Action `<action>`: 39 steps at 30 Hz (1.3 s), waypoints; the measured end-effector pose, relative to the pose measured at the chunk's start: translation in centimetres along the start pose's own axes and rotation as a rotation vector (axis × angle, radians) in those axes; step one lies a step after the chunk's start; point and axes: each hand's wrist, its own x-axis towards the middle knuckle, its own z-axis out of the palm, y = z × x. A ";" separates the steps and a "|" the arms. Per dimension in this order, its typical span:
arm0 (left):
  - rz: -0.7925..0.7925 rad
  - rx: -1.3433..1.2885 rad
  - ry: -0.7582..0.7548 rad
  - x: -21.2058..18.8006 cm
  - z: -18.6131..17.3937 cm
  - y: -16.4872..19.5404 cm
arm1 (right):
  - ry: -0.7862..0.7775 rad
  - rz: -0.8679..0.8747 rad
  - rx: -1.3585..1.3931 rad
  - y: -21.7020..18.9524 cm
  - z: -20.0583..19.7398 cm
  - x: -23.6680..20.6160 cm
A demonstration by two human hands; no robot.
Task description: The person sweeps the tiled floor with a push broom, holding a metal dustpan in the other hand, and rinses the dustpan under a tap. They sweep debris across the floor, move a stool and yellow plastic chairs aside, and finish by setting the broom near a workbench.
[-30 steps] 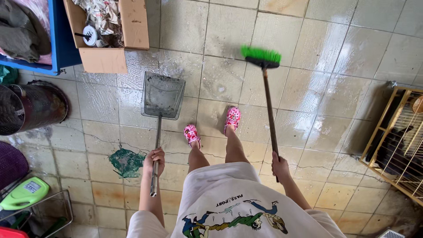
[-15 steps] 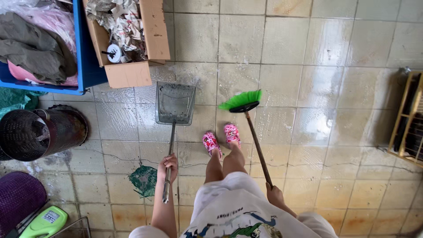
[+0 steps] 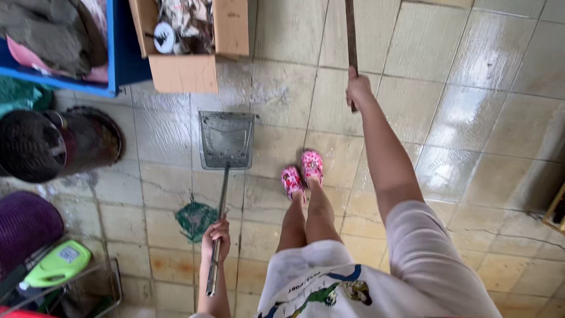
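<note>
Glossy, wet-looking tiled floor point(image 3: 471, 88), viewed from above. Nearest the camera, the left hand point(image 3: 216, 235) has its fingers clamped round the metal handle of one long-handled dustpan point(image 3: 226, 140), whose grey pan rests flat on the tiles just left of two pink patterned clogs point(image 3: 303, 172). Farther out, the right hand point(image 3: 358, 88) is raised at arm's length, fingers closed on one dark broom handle point(image 3: 351, 35); the broom's head lies outside the view. Beyond stand one cardboard box point(image 3: 188, 65) of scraps and one blue bin point(image 3: 120, 59); one dark bucket point(image 3: 53, 144) lies at left. Judged risk: the shiny tiles could cause a slip, and the lifted handle could strike something unseen overhead.
</note>
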 end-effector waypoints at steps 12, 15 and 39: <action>0.112 -0.036 0.025 -8.5 -0.8 0.8 | -0.142 0.435 -0.289 27.5 -0.3 -45.9; 0.110 0.006 -0.008 -8.6 -1.1 1.3 | -0.099 0.426 -0.156 28.6 7.5 -48.9; -0.038 0.098 0.102 1.1 3.0 -2.6 | -0.166 -0.041 0.221 -4.6 -3.3 0.9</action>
